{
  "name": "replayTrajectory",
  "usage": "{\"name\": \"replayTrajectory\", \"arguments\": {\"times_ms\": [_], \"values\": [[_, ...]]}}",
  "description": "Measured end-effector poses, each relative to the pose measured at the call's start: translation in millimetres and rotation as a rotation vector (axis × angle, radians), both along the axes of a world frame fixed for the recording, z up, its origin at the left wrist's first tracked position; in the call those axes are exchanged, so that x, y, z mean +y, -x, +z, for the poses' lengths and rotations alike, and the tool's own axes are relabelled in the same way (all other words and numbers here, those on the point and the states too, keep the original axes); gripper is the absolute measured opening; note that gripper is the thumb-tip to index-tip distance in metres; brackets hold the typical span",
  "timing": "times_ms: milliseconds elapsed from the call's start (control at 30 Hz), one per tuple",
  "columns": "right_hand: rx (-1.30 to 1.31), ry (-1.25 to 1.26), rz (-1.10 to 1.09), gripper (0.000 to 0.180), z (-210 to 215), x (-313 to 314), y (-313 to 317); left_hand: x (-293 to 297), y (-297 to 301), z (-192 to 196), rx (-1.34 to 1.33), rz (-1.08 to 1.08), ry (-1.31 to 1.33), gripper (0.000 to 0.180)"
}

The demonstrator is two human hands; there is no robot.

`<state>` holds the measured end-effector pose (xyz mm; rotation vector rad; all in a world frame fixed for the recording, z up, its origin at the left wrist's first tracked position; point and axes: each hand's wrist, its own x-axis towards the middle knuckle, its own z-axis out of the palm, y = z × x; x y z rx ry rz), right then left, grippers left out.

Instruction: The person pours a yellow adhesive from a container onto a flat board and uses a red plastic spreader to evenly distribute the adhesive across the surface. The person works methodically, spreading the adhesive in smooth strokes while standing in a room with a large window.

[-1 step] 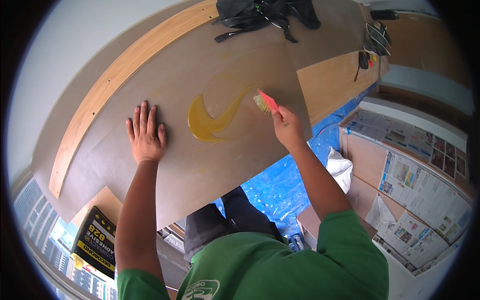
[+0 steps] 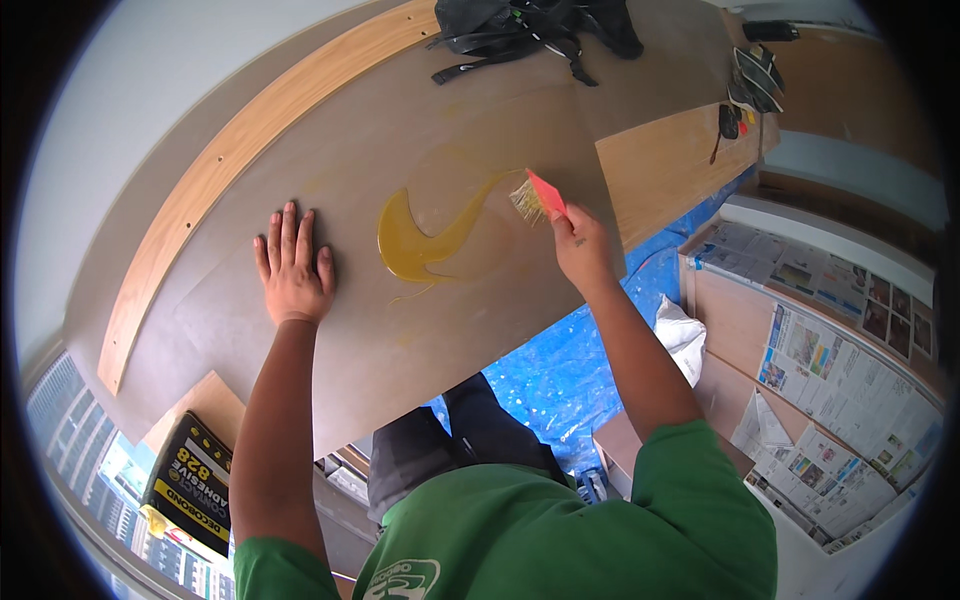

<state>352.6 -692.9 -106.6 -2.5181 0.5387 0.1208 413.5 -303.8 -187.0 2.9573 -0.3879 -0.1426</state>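
Note:
My left hand (image 2: pixel 293 270) lies flat on a brown-grey sheet (image 2: pixel 350 370), its fingers spread. In my right hand (image 2: pixel 583 248) is a brush (image 2: pixel 543 196) with a pink-red body and pale yellowish bristles. The bristles face left, at the right end of a thin trail of glue; whether they touch the sheet I cannot tell. That yellow-brown glue (image 2: pixel 405 245) forms a glossy curved puddle between my hands, with a tail running up to the right. Some fingertips of the right hand are hidden behind the brush.
A long wooden strip (image 2: pixel 200 195) curves along the sheet's far left side. A black bag (image 2: pixel 530 30) lies at the back. A black-and-yellow adhesive can (image 2: pixel 190 480) stands at lower left. Blue plastic sheeting (image 2: pixel 545 380) covers the floor; newspaper-covered boards (image 2: pixel 840 390) are at right.
My right hand and the brush have shifted slightly to the right, and the brush has turned a little. The left hand stays in place.

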Motion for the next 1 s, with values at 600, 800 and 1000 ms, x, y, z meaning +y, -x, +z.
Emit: {"name": "replayTrajectory", "arguments": {"times_ms": [600,800,1000], "values": [[-0.068,0.058,0.263,0.011,-19,104,-33,-3,-6,0,0.026,0.027,-0.003,0.054],[0.030,-0.052,0.113,0.017,0,92,-66,1,-6,-1,0.016,0.032,0.010,0.054],[0.020,0.197,0.100,0.019,-24,41,-94,-1,-7,0,0.035,0.023,0.032,0.053]]}}
